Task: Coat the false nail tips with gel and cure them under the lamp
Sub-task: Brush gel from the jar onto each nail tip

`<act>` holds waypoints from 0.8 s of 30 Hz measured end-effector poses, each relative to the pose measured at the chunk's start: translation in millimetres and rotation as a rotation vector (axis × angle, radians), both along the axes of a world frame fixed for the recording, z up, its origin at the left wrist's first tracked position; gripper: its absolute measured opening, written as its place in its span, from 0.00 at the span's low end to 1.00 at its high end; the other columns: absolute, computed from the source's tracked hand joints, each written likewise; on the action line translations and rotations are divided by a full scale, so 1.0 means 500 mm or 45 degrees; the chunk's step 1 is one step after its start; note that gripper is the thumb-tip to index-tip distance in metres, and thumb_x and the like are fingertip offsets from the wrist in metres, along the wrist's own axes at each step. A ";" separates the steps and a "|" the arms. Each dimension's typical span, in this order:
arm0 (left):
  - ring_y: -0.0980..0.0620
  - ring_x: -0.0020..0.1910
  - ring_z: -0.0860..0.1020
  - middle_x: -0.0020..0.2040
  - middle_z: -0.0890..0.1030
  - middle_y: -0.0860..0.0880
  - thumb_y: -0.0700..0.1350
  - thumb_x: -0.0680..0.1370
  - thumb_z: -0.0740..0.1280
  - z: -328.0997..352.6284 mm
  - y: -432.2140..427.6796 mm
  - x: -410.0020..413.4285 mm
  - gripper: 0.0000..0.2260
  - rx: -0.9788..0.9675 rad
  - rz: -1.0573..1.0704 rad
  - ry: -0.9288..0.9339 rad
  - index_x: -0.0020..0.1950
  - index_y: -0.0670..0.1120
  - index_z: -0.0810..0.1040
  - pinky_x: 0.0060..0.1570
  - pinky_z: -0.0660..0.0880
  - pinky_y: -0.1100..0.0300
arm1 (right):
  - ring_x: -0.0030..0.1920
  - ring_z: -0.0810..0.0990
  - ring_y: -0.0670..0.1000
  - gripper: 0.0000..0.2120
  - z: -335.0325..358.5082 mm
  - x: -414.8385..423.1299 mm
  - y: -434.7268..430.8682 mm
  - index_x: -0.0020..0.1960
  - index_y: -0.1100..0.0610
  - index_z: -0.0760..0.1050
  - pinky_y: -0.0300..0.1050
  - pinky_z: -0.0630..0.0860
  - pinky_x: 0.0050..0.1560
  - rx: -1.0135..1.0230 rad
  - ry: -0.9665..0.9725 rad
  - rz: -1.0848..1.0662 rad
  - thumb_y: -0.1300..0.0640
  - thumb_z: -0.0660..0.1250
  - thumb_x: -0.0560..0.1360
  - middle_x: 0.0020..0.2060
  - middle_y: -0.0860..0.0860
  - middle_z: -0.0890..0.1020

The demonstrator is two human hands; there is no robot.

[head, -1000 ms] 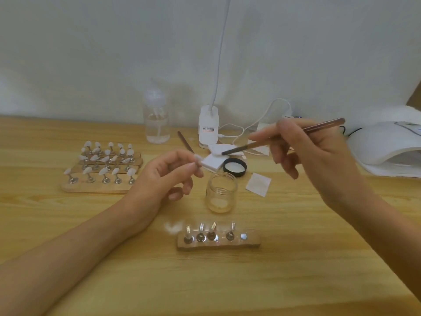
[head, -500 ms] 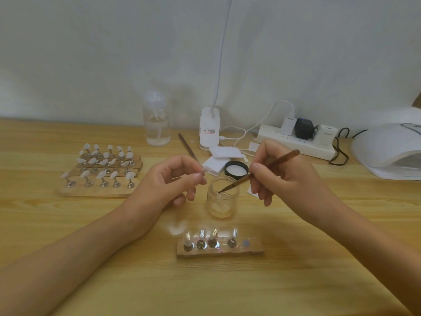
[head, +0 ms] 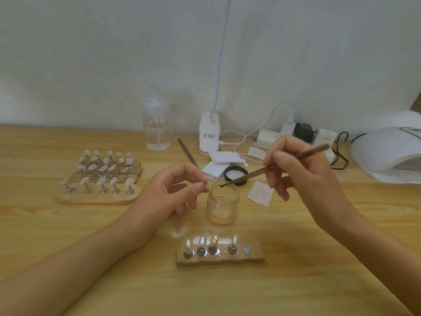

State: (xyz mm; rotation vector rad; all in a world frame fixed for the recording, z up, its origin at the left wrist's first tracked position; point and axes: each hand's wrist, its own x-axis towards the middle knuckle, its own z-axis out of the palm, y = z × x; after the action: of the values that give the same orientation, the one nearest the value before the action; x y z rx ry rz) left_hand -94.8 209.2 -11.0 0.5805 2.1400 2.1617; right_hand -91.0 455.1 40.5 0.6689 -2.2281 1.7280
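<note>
- Right hand [head: 300, 176]: fingers curled, gripping a thin brown brush [head: 284, 161] pen-style, handle slanting up to the far right.
- Brush's dark bristle end sits at the far rim of the open glass jar [head: 223, 202]; contact too fine to tell.
- Left hand [head: 173, 192]: thumb and index finger pinched on a small whitish piece just left of the jar, mostly hidden; other fingers loosely curled.
- Jar: small, round, clear, pale residue at bottom, centre of the wood-grain counter [head: 319, 281]. Black round lid [head: 235, 175] lies flat just beyond it.
- Near holder [head: 221, 257]: rough wooden strip with four metal stands carrying clear glossy nail tips [head: 188, 245]; one bare metal disc at its right end.
- Far left: rounded wooden holders with rows of white nail tips [head: 100, 176] on metal stands.
- Curing lamp [head: 387, 151]: white, smooth, domed, far right edge.
- Also: clear plastic bottle [head: 156, 131], white square pads [head: 218, 164], a white square wipe [head: 260, 193] right of the jar.
</note>
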 end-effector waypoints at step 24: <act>0.57 0.33 0.77 0.38 0.81 0.55 0.39 0.75 0.71 0.004 0.006 0.010 0.06 -0.176 0.086 0.091 0.42 0.50 0.81 0.31 0.71 0.67 | 0.26 0.70 0.45 0.08 -0.083 -0.013 -0.012 0.40 0.56 0.68 0.34 0.69 0.25 -0.651 -0.562 0.078 0.55 0.64 0.74 0.27 0.50 0.74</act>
State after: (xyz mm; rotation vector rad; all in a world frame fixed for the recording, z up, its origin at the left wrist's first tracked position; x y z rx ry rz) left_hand -89.9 212.2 -8.9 0.5917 2.3554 2.0333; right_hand -97.6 449.1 -0.8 0.2539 -1.8691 2.5394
